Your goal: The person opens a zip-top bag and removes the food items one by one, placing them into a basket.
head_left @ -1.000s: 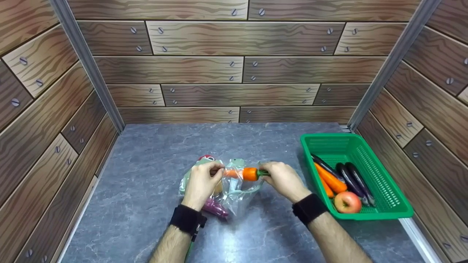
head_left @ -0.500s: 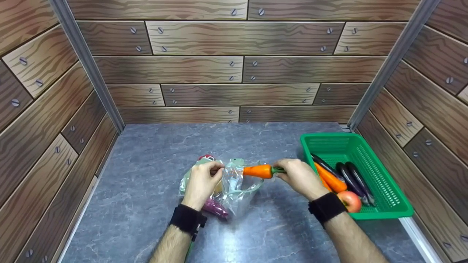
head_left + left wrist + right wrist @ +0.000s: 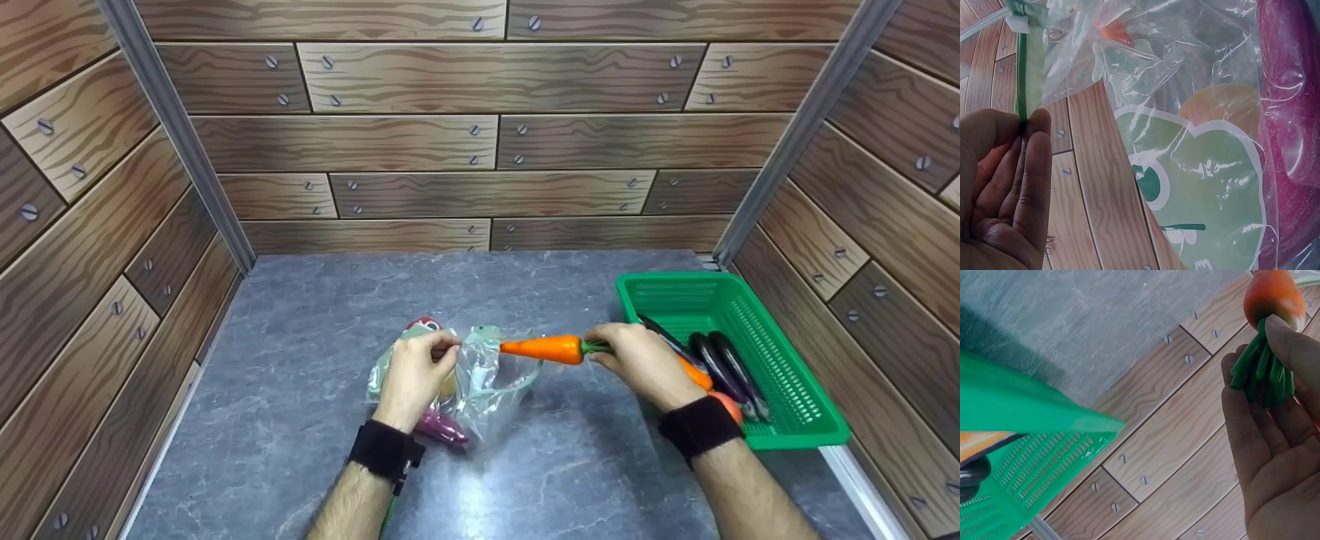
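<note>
In the head view, my left hand (image 3: 416, 367) pinches the edge of a clear zip bag (image 3: 487, 409). The left wrist view shows thumb and fingertips on its green zip strip (image 3: 1022, 79). A long purple vegetable (image 3: 442, 429) and a round tan thing (image 3: 1224, 104) show through the plastic, beside a green cartoon print (image 3: 1202, 169). My right hand (image 3: 645, 360) pinches an orange carrot (image 3: 551, 349) by its green stem. The carrot lies level, its narrow tip pointing left and overlapping the bag's mouth in this view.
On the right stands a green plastic basket (image 3: 806, 397) holding several dark eggplants (image 3: 731, 360), a carrot (image 3: 694, 371) and an apple (image 3: 727, 405), partly hidden by my right arm. Wood-patterned walls (image 3: 495, 142) enclose the grey tabletop (image 3: 322, 300) at the back and sides.
My right hand has moved right, drawing the carrot out of the bag's mouth until nearly its whole length shows outside. The left hand and the bag have stayed in place.
</note>
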The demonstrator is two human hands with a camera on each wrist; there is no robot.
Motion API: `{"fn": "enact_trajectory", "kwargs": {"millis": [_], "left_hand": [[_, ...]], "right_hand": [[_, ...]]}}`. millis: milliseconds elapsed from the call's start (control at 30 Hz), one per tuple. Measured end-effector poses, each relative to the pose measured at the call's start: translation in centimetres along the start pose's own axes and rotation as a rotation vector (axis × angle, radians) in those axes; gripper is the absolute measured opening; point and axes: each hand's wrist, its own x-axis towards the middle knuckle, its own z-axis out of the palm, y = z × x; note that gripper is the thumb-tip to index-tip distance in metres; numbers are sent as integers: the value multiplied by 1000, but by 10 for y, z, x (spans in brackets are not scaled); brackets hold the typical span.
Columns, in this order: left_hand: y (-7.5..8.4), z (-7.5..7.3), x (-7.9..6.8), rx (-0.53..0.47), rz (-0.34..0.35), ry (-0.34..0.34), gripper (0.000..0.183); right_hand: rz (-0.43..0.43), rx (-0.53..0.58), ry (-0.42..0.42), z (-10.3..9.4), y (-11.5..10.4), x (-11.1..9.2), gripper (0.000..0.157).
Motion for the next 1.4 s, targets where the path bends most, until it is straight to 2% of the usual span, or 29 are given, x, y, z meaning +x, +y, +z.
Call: {"fn": "enact_trajectory", "kwargs": {"millis": [400,633,900,1233,1400], "left_hand": [[1,0,0,24,10,7,10],[1,0,0,16,7,1,10],[0,0,0,7,4,-8,11],[1,0,1,4,1,-11,11],[1,1,1,-3,6,-13,11]], "right_hand": [[48,7,-11,-28,15,-14,31],[61,18,7,-45,27,-25,28],[16,30,75,-58,45,-36,27],[131,12,79,-74,73,-40,30],[185,-12,116,-79,89,-42,31]]}}
